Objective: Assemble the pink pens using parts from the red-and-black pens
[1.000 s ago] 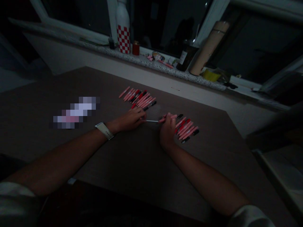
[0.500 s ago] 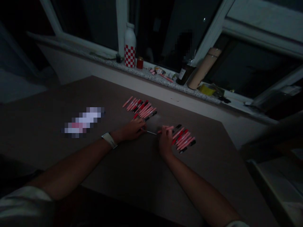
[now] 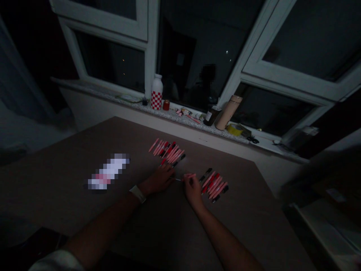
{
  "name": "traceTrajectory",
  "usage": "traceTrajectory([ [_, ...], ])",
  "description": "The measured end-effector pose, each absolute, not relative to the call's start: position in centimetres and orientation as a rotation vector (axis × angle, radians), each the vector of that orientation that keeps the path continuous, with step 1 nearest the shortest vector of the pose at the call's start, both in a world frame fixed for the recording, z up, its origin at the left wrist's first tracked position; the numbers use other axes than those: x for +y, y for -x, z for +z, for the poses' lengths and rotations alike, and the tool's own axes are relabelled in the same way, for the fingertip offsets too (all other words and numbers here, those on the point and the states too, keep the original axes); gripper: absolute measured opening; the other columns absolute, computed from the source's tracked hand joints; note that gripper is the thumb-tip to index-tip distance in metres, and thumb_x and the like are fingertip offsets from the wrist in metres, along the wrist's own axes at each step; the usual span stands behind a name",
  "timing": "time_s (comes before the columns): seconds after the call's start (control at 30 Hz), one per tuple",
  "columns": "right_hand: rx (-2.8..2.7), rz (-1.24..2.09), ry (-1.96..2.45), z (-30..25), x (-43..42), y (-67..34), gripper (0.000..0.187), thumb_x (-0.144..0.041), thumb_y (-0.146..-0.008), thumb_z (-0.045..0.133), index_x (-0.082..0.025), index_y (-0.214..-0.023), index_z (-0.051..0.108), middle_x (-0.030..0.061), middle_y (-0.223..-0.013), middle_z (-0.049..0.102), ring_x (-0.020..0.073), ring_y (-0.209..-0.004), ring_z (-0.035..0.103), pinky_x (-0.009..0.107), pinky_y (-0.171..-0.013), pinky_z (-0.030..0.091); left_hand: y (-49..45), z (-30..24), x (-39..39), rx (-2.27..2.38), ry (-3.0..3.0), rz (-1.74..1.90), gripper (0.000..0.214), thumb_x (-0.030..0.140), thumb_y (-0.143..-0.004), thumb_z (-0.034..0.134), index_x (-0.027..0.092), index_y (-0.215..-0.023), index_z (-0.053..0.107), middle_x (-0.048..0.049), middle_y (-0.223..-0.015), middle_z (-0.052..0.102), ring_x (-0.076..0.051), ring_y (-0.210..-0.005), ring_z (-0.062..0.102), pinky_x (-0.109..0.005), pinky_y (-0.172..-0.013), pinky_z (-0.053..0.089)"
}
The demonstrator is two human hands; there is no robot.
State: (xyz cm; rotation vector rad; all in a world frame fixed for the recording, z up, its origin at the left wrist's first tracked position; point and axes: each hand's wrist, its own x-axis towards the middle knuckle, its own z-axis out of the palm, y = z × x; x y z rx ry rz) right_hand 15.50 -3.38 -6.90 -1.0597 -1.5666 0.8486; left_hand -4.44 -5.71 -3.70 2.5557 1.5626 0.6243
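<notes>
My left hand (image 3: pixel 162 178), with a pale watch at its wrist, is closed with its fingertips on one end of a thin pale rod (image 3: pixel 177 179) that looks like a pen refill. The rod spans the small gap to my right hand (image 3: pixel 193 190). That hand pinches a pink pen barrel (image 3: pixel 190 175); whether the rod's tip is inside it I cannot tell. Just beyond my left hand lies a row of pink, red and black pens (image 3: pixel 168 151). To the right of my right hand lies a second group of similar pens (image 3: pixel 214 184).
A blurred-out phone-like object (image 3: pixel 108 173) lies on the table (image 3: pixel 135 135) at left. On the windowsill (image 3: pixel 180 118) stand a red-checked white bottle (image 3: pixel 156 94), a small red jar (image 3: pixel 166 105), a dark bottle (image 3: pixel 210 116), a tan flask (image 3: pixel 229 113) and yellow tape (image 3: pixel 234 129).
The view has tilted up, showing more window. My hands have come closer together, and less of the thin rod shows between them. The pen groups look unmoved on the table.
</notes>
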Motion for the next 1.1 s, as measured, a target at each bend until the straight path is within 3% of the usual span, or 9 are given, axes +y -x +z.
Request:
traceTrajectory([
  [0.2, -1.547, 0.894, 1.051, -6.6, -3.7, -15.3, 0.027, -0.046, -0.088, 0.058, -0.020, -0.080, 0.060, 0.0052, -0.083, 0.069, 0.0199, -0.074, 0.063, 0.031, -0.071, 0.047, 4.7, -3.9, -5.9, 1.585, -2.557, 0.658, 0.018, 0.032, -0.095, 0.053, 0.019, -0.106, 0.057, -0.0100, -0.115, 0.056, -0.028, -0.110, 0.050, -0.042, -0.090, 0.043],
  [0.33, -1.448, 1.005, 1.025, -6.5, -4.0, -15.1, 0.026, -0.044, -0.084, 0.064, -0.021, -0.093, 0.059, 0.0019, -0.078, 0.066, 0.0200, -0.069, 0.066, 0.030, -0.065, 0.050, 4.6, -3.9, -6.1, 1.611, -2.511, 0.649, 0.016, 0.031, -0.094, 0.053, 0.021, -0.105, 0.058, -0.0089, -0.114, 0.056, -0.027, -0.108, 0.052, -0.043, -0.091, 0.043],
  [0.47, -1.260, 1.036, 0.997, -6.6, -4.3, -14.8, 0.058, -0.042, -0.078, 0.070, -0.024, -0.126, 0.043, -0.0013, -0.078, 0.066, 0.0203, -0.065, 0.068, 0.029, -0.056, 0.051, 4.7, -4.0, -6.1, 1.623, -2.506, 0.641, 0.018, 0.034, -0.093, 0.053, 0.022, -0.106, 0.058, -0.0096, -0.116, 0.056, -0.029, -0.110, 0.051, -0.044, -0.092, 0.043],
  [0.53, -1.233, 1.042, 1.004, -6.4, -4.4, -14.7, 0.067, -0.043, -0.078, 0.069, -0.025, -0.134, 0.037, -0.0020, -0.076, 0.066, 0.0206, -0.062, 0.068, 0.029, -0.054, 0.051, 4.8, -4.1, -6.0, 1.622, -2.503, 0.645, 0.019, 0.034, -0.093, 0.054, 0.022, -0.107, 0.058, -0.0095, -0.115, 0.056, -0.029, -0.109, 0.052, -0.044, -0.091, 0.043],
  [0.7, -1.225, 0.969, 1.041, -5.9, -4.5, -14.6, 0.052, -0.046, -0.078, 0.069, -0.024, -0.117, 0.045, -0.0004, -0.073, 0.067, 0.0237, -0.066, 0.070, 0.033, -0.057, 0.054, 5.0, -4.1, -5.9, 1.592, -2.497, 0.700, 0.020, 0.034, -0.090, 0.058, 0.022, -0.106, 0.059, -0.0089, -0.114, 0.056, -0.028, -0.109, 0.052, -0.043, -0.090, 0.043],
  [0.97, -1.124, 0.793, 1.113, -6.7, -3.5, -14.7, 0.056, -0.045, -0.075, 0.068, -0.021, -0.118, 0.042, -0.0020, -0.070, 0.065, 0.0207, -0.059, 0.067, 0.030, -0.053, 0.051, 4.8, -4.3, -5.2, 1.637, -2.431, 0.745, 0.026, 0.033, -0.101, 0.037, 0.021, -0.107, 0.059, -0.0088, -0.115, 0.058, -0.026, -0.111, 0.052, -0.042, -0.091, 0.041],
  [1.1, -1.147, 0.746, 1.166, -6.1, -3.7, -14.7, 0.054, -0.042, -0.074, 0.068, -0.019, -0.116, 0.045, -0.0028, -0.071, 0.064, 0.0187, -0.061, 0.066, 0.029, -0.056, 0.051, 4.7, -4.4, -5.2, 1.609, -2.450, 0.702, 0.028, 0.040, -0.100, 0.040, 0.021, -0.108, 0.059, -0.0095, -0.116, 0.057, -0.027, -0.114, 0.050, -0.043, -0.094, 0.039],
])
